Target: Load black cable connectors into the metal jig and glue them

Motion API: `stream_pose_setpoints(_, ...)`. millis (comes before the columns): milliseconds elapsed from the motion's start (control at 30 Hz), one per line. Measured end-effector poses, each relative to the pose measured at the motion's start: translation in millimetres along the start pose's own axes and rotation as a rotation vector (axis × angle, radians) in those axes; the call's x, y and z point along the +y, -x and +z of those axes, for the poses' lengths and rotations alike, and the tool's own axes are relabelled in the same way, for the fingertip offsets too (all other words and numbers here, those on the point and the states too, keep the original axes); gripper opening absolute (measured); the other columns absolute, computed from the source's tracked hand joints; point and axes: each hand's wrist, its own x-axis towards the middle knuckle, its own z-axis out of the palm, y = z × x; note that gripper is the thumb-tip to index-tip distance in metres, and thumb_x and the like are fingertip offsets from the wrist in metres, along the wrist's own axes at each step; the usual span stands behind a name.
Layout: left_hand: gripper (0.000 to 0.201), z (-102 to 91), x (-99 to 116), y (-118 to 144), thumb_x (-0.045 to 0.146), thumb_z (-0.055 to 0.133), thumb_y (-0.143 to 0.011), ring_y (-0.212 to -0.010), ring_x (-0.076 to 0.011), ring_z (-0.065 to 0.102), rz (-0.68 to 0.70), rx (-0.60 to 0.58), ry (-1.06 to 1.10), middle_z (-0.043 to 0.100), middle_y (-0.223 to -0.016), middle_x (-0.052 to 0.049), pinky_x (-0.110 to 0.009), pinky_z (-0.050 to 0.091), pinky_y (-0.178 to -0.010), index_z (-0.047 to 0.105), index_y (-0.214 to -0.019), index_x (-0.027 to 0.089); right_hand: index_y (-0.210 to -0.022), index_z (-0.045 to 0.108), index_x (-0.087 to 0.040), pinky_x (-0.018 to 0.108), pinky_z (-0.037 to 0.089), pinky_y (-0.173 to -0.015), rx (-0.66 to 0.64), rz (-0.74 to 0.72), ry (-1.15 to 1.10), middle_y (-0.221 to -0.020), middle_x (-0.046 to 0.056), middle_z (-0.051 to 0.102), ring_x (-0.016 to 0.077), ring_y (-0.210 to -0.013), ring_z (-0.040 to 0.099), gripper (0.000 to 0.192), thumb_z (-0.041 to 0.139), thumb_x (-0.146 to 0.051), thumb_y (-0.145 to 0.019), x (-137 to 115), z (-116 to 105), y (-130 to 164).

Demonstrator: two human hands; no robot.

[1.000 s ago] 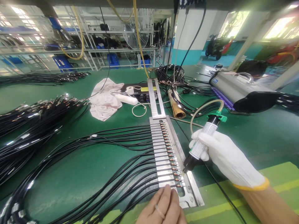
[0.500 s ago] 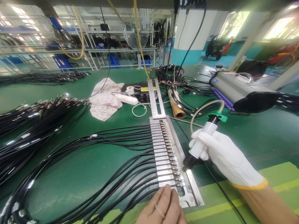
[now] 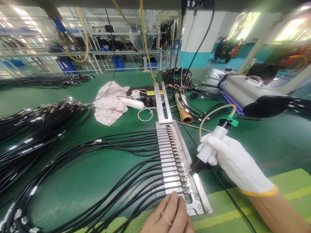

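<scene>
holding one syringe, right hand, one fixture

Right hand in a white glove, fingers curled in a closed grip, forearm reaching in from lower right, bare left hand lay flat, fingers extended forward, pressed together

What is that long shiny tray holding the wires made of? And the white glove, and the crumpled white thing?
The tray looks like bare metal, likely steel or aluminium: silvery, with bright glints. The glove on the right hand seems knitted cotton: matte white with a yellow cuff. The crumpled white thing looks like soft cloth, folded and wrinkled.
</scene>
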Motion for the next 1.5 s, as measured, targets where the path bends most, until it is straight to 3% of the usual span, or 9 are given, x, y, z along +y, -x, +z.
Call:
stream_pose_setpoints(333,0.017,1.2,0.4,0.6,0.024,0.056,-0.098,-0.1,-0.0166,0.069,0.016,0.0,-0.013,0.07,-0.095,-0.004,-0.038,0.04,-0.117,0.064,-0.085,0.015,-0.083,0.071,-0.015,0.022,0.039,-0.04,-0.083,0.032,-0.061,-0.067,0.004,0.07,0.0089,-0.041,0.049,0.047,0.088,-0.055,-0.065,-5.7,-2.5,2.1)
stream_pose_setpoints(567,0.018,0.0,0.9,1.7,0.021,0.054,-0.099,-0.101,-0.0163,0.069,0.016,-0.007,-0.012,0.071,-0.096,-0.004,-0.039,0.039,-0.118,0.064,-0.086,0.015,-0.089,0.071,-0.014,0.022,0.041,-0.043,-0.123,0.027,0.024,-0.07,0.005,0.072,0.0094,-0.044,0.052,0.041,0.082,-0.051,-0.075,-1.7,-2.3,2.5)
stream_pose_setpoints(1167,0.021,-1.6,1.1,1.2,0.032,0.059,-0.098,-0.102,-0.0182,0.069,0.023,-0.029,-0.004,0.071,-0.097,-0.005,-0.04,0.039,-0.118,0.065,-0.087,0.015,-0.088,0.073,-0.015,0.024,0.041,-0.045,-0.166,0.015,0.059,-0.071,0.006,0.072,0.0104,-0.045,0.053,0.039,0.08,-0.052,-0.077,-1.4,-0.6,2.5)
stream_pose_setpoints(1500,0.018,-2.2,0.1,-1.9,0.027,0.057,-0.098,-0.098,-0.017,0.07,0.003,-0.01,0.006,0.071,-0.095,-0.004,-0.039,0.038,-0.119,0.065,-0.086,0.015,-0.091,0.072,-0.015,0.023,0.041,-0.045,-0.184,0.021,0.043,-0.074,0.006,0.073,0.0097,-0.046,0.053,0.035,0.079,-0.048,-0.08,0.3,-3.5,3.8)
